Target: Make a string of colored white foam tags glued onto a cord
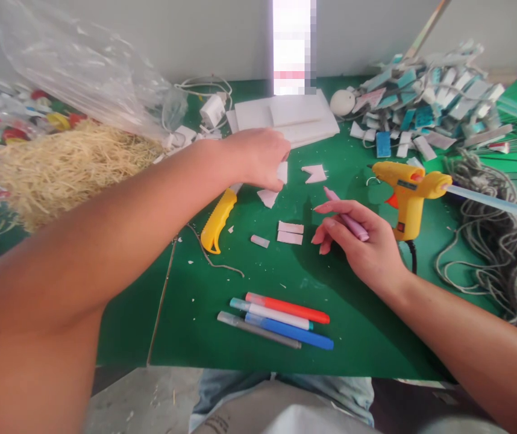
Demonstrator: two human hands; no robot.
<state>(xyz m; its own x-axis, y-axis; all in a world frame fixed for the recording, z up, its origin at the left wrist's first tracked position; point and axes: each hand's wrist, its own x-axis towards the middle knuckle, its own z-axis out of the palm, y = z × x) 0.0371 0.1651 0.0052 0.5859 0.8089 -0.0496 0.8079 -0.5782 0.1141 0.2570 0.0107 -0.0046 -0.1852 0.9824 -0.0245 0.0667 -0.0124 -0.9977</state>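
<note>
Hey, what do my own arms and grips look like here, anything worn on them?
Your left arm is bare past the elbow; your right arm is bare as far as it shows. No sleeves, cables, bracelets or watch are visible, and your left grip and right grip are ungloved.

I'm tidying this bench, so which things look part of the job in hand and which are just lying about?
Likely part of the job: purple marker, in the right hand; white piece, at the left hand; cut white strips; perhaps yellow cutter and four other markers.

Likely just lying about: glue gun; straw; grey rope; clear plastic.
</note>
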